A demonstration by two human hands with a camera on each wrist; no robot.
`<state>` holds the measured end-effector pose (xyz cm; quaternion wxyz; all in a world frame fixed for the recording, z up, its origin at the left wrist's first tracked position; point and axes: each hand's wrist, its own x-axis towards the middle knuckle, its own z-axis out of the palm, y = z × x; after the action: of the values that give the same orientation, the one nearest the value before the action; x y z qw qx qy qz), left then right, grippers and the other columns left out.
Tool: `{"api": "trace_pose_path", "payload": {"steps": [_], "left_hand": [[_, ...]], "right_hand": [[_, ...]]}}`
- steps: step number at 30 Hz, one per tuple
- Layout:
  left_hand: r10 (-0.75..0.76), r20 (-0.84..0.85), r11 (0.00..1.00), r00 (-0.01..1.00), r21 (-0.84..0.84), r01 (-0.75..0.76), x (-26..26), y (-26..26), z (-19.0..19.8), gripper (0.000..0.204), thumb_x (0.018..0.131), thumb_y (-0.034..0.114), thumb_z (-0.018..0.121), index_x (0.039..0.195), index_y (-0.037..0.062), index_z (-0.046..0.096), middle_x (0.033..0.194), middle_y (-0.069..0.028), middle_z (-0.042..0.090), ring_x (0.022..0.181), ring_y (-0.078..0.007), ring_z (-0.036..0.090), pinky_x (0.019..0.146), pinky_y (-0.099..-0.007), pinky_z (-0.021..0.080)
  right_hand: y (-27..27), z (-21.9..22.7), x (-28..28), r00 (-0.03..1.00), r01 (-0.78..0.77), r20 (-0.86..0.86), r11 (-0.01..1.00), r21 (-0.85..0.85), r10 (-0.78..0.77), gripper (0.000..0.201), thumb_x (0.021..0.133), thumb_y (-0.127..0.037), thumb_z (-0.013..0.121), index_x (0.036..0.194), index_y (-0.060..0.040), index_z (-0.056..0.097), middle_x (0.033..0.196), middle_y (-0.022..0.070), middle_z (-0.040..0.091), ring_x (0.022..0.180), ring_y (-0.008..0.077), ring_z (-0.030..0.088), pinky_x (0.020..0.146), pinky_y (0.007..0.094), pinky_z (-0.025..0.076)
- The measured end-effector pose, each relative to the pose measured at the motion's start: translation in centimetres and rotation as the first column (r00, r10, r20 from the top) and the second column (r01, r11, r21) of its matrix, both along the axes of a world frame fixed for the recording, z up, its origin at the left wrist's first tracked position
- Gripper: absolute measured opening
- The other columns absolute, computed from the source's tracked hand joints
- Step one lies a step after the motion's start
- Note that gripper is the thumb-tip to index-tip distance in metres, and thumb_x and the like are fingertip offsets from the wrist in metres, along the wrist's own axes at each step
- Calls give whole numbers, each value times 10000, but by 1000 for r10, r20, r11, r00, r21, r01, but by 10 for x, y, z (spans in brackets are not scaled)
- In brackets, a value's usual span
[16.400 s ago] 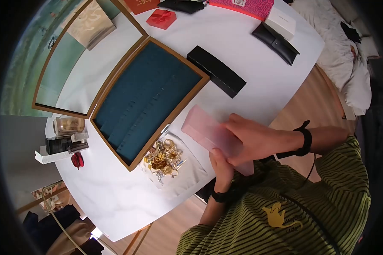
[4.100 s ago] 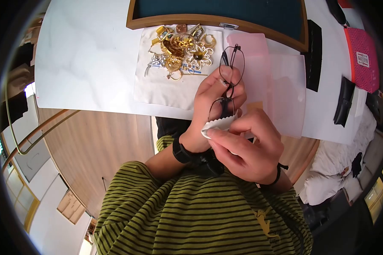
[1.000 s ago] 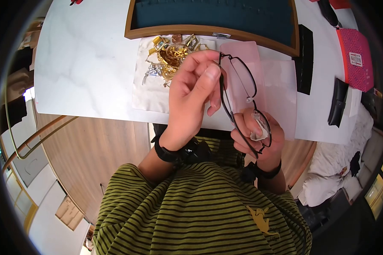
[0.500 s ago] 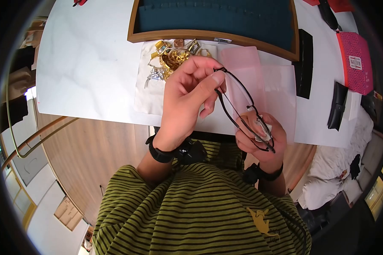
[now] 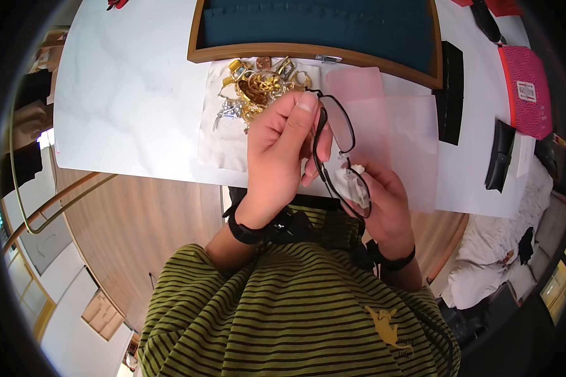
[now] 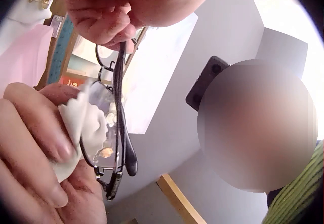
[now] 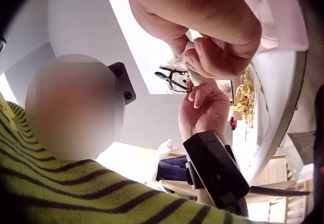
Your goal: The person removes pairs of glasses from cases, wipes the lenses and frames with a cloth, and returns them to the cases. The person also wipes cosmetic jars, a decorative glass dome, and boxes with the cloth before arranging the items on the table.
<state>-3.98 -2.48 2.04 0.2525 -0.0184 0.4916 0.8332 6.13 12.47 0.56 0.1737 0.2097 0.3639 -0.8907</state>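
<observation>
Black-framed glasses hang between the two hands, arms unfolded. The left hand pinches one end of the frame between thumb and fingers; in the left wrist view it grips from above. With a small white cloth, the right hand holds the lower lens. The cloth lies against that lens in the left wrist view, pinched by the right hand's fingers. In the right wrist view, the right hand partly hides the cloth and glasses.
Gold and silver jewelry lies on a white cloth beyond the left hand. A wooden case stands behind; pink translucent sheets, a black box, a black pouch and a pink patterned box lie rightward.
Earlier a pink translucent object was in the hands; later the glasses and cloth were. Over the last half second, the glasses and right hand have moved left, with the frame turned more toward the head view.
</observation>
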Motion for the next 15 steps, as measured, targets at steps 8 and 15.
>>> {"api": "trace_pose_path", "payload": {"steps": [8, 15], "left_hand": [[47, -42, 996, 998, -77, -50, 5, 6, 2, 278, 1000, 244, 438, 802, 61, 506, 563, 14, 503, 409, -10, 335, 373, -174, 252], [94, -94, 988, 991, -114, -105, 9, 10, 4, 251, 989, 225, 472, 819, 47, 523, 567, 24, 497, 433, -6, 340, 396, -174, 263]], "right_hand": [[-2, 13, -6, 939, 329, -194, 905, 270, -283, 209, 894, -107, 581, 1061, 8, 535, 833, 24, 580, 607, 37, 474, 481, 183, 353], [-5, 11, -10, 889, 321, -457, 749, 579, -28, 255, 751, 68, 660, 985, 21, 571, 966, 69, 560, 872, 118, 538, 790, 257, 448]]}}
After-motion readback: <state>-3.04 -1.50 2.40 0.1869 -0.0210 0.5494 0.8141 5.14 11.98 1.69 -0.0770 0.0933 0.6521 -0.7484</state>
